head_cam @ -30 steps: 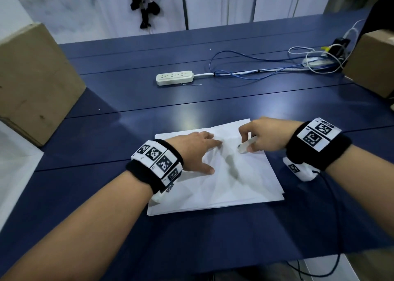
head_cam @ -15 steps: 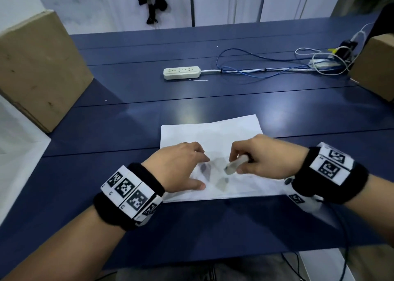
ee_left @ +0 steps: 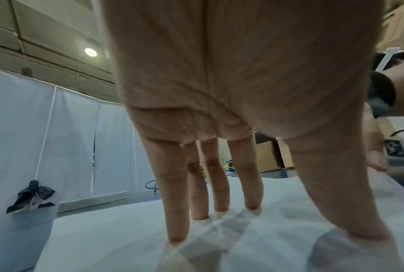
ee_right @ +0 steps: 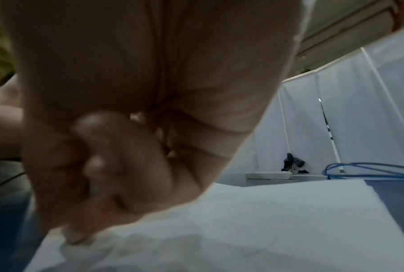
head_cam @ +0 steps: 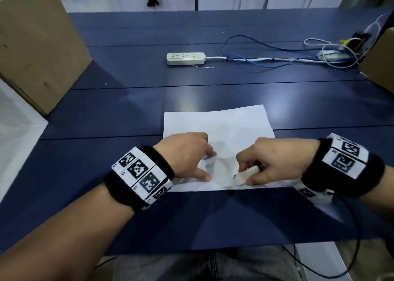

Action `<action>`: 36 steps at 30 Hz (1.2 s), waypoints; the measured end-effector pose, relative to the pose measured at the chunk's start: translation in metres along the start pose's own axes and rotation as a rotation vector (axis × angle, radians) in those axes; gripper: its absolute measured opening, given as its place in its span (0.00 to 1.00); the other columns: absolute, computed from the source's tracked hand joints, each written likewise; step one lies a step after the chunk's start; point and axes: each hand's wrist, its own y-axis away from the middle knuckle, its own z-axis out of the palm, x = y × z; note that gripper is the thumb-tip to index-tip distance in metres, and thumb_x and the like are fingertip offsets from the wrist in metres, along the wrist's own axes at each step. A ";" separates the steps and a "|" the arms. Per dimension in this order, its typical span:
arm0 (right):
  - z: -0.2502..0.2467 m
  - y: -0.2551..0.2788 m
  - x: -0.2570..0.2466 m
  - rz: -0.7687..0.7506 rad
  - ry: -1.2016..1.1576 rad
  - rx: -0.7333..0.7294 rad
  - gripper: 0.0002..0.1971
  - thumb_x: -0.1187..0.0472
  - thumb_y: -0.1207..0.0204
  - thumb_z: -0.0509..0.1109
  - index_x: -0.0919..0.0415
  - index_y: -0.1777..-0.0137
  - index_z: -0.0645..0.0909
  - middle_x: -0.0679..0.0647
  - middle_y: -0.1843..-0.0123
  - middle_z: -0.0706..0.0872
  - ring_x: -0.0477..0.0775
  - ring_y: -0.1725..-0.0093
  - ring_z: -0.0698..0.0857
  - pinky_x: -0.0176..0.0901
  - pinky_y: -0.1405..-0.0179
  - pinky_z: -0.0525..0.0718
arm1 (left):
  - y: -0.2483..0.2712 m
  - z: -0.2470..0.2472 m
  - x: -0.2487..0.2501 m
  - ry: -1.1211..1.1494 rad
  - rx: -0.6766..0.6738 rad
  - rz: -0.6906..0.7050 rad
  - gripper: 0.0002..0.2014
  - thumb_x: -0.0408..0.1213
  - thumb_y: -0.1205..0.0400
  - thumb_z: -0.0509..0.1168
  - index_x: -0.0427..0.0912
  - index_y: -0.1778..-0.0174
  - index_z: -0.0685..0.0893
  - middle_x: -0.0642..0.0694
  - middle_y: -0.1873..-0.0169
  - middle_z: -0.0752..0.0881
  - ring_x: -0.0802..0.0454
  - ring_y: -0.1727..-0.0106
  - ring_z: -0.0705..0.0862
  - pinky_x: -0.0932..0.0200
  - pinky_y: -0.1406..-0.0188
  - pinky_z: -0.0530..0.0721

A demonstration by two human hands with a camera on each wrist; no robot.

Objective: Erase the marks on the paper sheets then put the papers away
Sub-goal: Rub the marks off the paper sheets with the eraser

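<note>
On the table (head_cam: 213, 216), the paper sheets (head_cam: 215, 123) lie at six o'clock. The left hand (head_cam: 185, 152) presses them with spread fingers; the right hand (head_cam: 275, 161) grips the eraser (head_cam: 245, 175). Short, light strokes away from the pinning fingers should prevent creasing.

Matt white paper (head_cam: 223, 127) (slightly creased) lies on a smooth, faintly glossy table (head_cam: 128, 114).

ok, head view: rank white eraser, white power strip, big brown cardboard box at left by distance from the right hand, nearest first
1. White eraser: gripped in the right hand, on the white paper sheet.
2. White power strip: far side of the blue table, ahead and left.
3. Brown cardboard box: far left edge.
</note>
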 end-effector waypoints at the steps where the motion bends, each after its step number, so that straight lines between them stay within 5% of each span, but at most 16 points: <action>1: -0.001 0.000 -0.001 -0.007 -0.002 -0.019 0.11 0.50 0.26 0.74 0.50 0.46 0.83 0.49 0.57 0.88 0.35 0.67 0.78 0.35 0.67 0.76 | 0.000 0.000 0.000 0.001 0.001 -0.002 0.28 0.63 0.28 0.73 0.58 0.34 0.82 0.57 0.42 0.77 0.53 0.41 0.81 0.47 0.47 0.84; 7: -0.018 -0.026 0.018 0.126 0.124 0.286 0.11 0.51 0.22 0.70 0.53 0.43 0.81 0.46 0.64 0.83 0.51 0.57 0.82 0.40 0.64 0.72 | -0.003 -0.003 0.002 -0.018 -0.011 0.003 0.30 0.65 0.29 0.72 0.59 0.33 0.81 0.57 0.43 0.77 0.53 0.41 0.80 0.47 0.45 0.83; 13: -0.006 -0.005 0.000 -0.042 -0.017 -0.059 0.07 0.53 0.28 0.76 0.50 0.51 0.83 0.48 0.63 0.89 0.40 0.66 0.79 0.30 0.70 0.74 | -0.004 -0.003 0.001 -0.005 -0.014 -0.011 0.27 0.64 0.30 0.74 0.58 0.38 0.81 0.58 0.45 0.76 0.53 0.43 0.80 0.47 0.48 0.84; 15: -0.009 -0.012 0.005 -0.024 0.019 0.003 0.08 0.53 0.27 0.75 0.48 0.49 0.84 0.46 0.68 0.84 0.35 0.67 0.79 0.30 0.71 0.73 | -0.005 -0.002 0.001 -0.003 -0.018 -0.007 0.28 0.64 0.29 0.73 0.58 0.36 0.81 0.58 0.44 0.76 0.53 0.42 0.80 0.48 0.48 0.83; 20: -0.022 -0.030 0.024 0.099 0.133 0.284 0.12 0.49 0.23 0.70 0.54 0.44 0.82 0.41 0.69 0.78 0.41 0.65 0.75 0.43 0.62 0.77 | -0.005 -0.003 0.002 -0.013 -0.014 -0.002 0.28 0.65 0.29 0.73 0.59 0.35 0.81 0.59 0.47 0.74 0.54 0.44 0.79 0.48 0.49 0.83; 26: -0.008 -0.004 0.005 -0.052 -0.049 -0.102 0.10 0.50 0.30 0.76 0.49 0.50 0.84 0.49 0.65 0.88 0.44 0.67 0.81 0.43 0.65 0.81 | -0.005 -0.003 0.001 -0.010 -0.016 -0.002 0.25 0.64 0.29 0.73 0.57 0.41 0.81 0.59 0.45 0.75 0.54 0.44 0.79 0.50 0.53 0.82; 32: -0.021 -0.028 0.025 0.073 0.086 0.247 0.09 0.49 0.24 0.73 0.51 0.48 0.82 0.43 0.69 0.81 0.40 0.66 0.78 0.45 0.63 0.80 | -0.005 -0.005 0.003 -0.020 -0.024 0.004 0.28 0.65 0.29 0.72 0.58 0.36 0.81 0.59 0.46 0.75 0.55 0.45 0.79 0.54 0.56 0.80; 36: -0.012 -0.015 0.016 -0.011 0.023 0.111 0.09 0.53 0.27 0.75 0.51 0.48 0.82 0.50 0.64 0.87 0.37 0.69 0.78 0.34 0.68 0.75 | -0.006 -0.007 0.004 -0.028 -0.029 -0.002 0.28 0.65 0.29 0.73 0.57 0.37 0.80 0.60 0.46 0.74 0.54 0.46 0.79 0.56 0.58 0.76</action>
